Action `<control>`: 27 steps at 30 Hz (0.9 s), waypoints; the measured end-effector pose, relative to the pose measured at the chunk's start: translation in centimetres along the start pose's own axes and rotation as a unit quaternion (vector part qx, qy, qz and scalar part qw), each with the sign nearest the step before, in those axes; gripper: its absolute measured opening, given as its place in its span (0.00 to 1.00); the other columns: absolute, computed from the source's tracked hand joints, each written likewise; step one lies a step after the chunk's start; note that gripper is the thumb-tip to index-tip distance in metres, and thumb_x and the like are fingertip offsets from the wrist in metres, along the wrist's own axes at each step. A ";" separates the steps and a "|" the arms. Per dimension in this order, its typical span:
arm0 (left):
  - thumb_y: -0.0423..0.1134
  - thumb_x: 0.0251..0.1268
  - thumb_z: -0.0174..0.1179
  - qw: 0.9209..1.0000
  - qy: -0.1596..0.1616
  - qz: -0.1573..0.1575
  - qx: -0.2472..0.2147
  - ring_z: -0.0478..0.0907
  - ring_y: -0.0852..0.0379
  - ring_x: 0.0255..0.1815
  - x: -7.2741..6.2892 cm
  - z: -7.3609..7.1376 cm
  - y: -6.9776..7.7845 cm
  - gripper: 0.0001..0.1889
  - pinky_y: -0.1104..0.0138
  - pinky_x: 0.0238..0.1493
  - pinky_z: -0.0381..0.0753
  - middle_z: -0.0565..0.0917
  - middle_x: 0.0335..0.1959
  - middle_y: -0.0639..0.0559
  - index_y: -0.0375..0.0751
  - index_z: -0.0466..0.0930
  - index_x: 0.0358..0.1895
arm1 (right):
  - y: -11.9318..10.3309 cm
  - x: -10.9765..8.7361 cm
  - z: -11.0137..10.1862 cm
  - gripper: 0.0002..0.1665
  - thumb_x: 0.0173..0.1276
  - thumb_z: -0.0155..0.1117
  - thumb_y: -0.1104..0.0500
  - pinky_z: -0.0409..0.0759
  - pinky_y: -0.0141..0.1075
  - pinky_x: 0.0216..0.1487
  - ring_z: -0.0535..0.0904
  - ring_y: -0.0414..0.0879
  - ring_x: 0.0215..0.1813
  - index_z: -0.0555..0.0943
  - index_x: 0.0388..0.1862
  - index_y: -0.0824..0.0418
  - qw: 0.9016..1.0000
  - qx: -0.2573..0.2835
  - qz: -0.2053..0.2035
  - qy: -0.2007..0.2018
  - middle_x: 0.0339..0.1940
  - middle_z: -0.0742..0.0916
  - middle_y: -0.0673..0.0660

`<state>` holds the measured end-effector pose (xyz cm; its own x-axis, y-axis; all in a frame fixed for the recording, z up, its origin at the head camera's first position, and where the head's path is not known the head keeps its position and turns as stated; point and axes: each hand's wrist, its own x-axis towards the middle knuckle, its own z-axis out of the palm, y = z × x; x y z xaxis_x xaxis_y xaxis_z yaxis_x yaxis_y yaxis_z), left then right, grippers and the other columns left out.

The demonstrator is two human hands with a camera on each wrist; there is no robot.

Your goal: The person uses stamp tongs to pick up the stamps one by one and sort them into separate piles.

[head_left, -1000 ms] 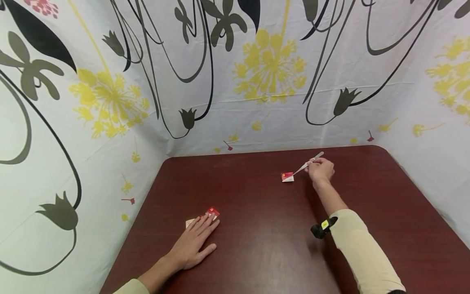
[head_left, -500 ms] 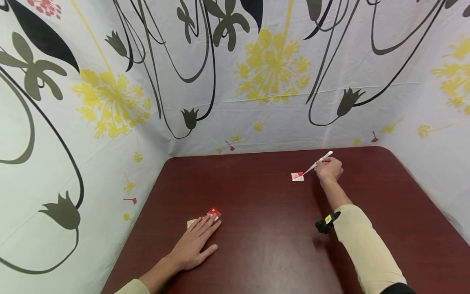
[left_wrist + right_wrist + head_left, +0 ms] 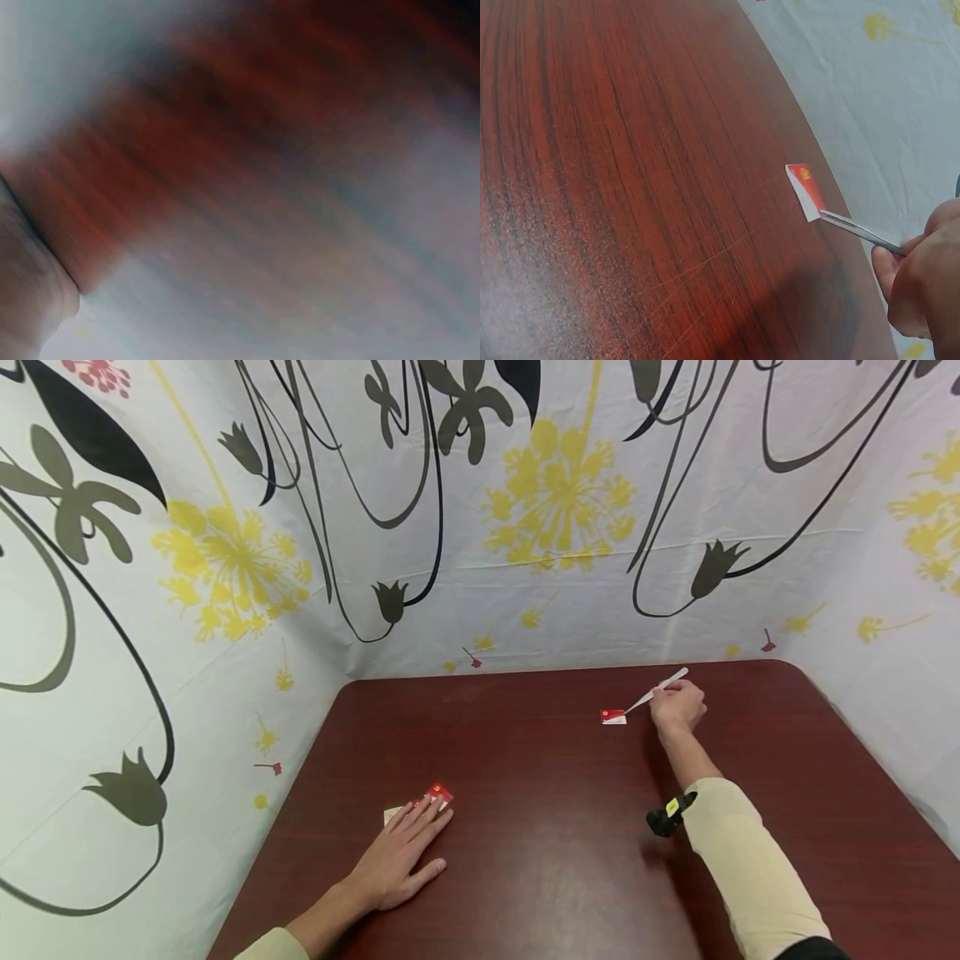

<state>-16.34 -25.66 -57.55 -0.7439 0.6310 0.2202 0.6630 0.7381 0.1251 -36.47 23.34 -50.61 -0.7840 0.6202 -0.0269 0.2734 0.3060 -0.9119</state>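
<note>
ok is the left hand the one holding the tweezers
No, the tweezers are in the right hand, while the left hand partly covers small cards.

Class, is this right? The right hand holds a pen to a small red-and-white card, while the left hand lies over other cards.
Not quite: the tool isn't a pen but tweezers; the right wrist view shows their two prongs. The right hand does hold them to the small red-and-white card, while the left hand lies over other cards.
</note>
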 end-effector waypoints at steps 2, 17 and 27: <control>0.61 0.84 0.49 1.000 0.003 0.002 0.007 0.54 0.43 0.86 0.0 -0.1 0.0 0.36 0.42 0.81 0.56 0.61 0.85 0.48 0.48 0.60 0.85 | 0.0 0.0 0.1 0.17 0.75 0.63 0.60 0.77 0.49 0.68 0.82 0.63 0.62 0.84 0.57 0.69 1.000 0.001 -0.003 0.013 0.53 0.90 0.66; 0.60 0.83 0.51 1.000 0.011 0.007 -0.006 0.55 0.42 0.86 -0.3 0.0 -0.1 0.36 0.42 0.81 0.56 0.61 0.85 0.46 0.46 0.62 0.85 | -3.6 -8.4 3.7 0.15 0.76 0.67 0.66 0.87 0.27 0.41 0.84 0.27 0.31 0.82 0.56 0.75 0.971 0.175 -0.126 -0.099 0.51 0.89 0.72; 0.61 0.84 0.49 1.000 -0.006 -0.001 -0.013 0.51 0.45 0.87 -0.1 0.0 -0.1 0.37 0.44 0.83 0.52 0.57 0.87 0.50 0.49 0.57 0.87 | -4.3 -18.2 9.2 0.08 0.70 0.71 0.72 0.90 0.55 0.48 0.91 0.61 0.42 0.85 0.46 0.74 0.929 0.172 -0.161 -0.287 0.40 0.91 0.68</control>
<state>-16.34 -25.79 -57.63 -0.7462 0.6322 0.2085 0.6632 0.7331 0.1505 -28.53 4.11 -49.92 -0.9892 0.0193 0.1454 -0.1428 0.0993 -0.9848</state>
